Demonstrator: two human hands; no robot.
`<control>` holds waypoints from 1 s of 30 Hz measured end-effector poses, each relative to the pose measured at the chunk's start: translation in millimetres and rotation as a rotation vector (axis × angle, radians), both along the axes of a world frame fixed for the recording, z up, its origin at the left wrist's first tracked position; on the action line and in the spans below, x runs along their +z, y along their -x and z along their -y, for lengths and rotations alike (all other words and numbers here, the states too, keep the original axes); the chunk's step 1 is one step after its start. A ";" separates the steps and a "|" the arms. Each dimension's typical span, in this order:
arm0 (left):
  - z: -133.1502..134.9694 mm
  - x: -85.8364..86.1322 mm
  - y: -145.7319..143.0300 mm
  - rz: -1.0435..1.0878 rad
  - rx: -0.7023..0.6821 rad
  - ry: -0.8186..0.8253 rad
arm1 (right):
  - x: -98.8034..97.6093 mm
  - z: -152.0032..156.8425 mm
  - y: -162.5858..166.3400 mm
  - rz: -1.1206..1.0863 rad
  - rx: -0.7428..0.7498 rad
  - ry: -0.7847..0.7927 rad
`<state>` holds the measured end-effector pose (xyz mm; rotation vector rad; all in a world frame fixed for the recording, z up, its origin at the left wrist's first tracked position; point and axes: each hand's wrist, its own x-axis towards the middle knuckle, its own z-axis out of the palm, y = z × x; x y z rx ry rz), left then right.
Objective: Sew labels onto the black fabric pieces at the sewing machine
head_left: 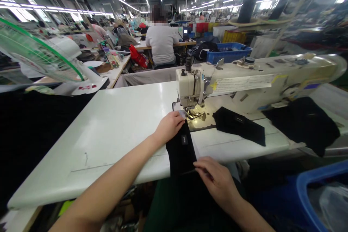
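A black fabric piece with a small label lies over the front edge of the table, its far end close to the needle area of the sewing machine. My left hand pinches the far end of that piece, just left of the presser foot. Near the table's front edge, my right hand grips the near right edge of the same fabric between thumb and fingers. A second labelled black piece rests on the machine bed to the right.
More black fabric is heaped at the right end of the white table. A blue bin stands low at the right. At the left are a green-rimmed fan and dark cloth. A co-worker sits ahead.
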<state>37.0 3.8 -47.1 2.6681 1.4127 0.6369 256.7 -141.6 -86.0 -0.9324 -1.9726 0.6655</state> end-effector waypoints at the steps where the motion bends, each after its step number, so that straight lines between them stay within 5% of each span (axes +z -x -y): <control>1: 0.5 -0.2 0.6 -0.029 -0.028 -0.024 | 0.1 -1.2 -1.1 0.019 -0.001 -0.038; 7: -13.2 -2.7 1.5 -0.110 -0.073 -0.129 | 5.5 -10.7 -3.4 0.095 -0.097 -0.139; 30: -25.4 -8.6 2.8 -0.017 -0.130 -0.168 | 13.3 -12.9 2.6 0.217 -0.141 -0.039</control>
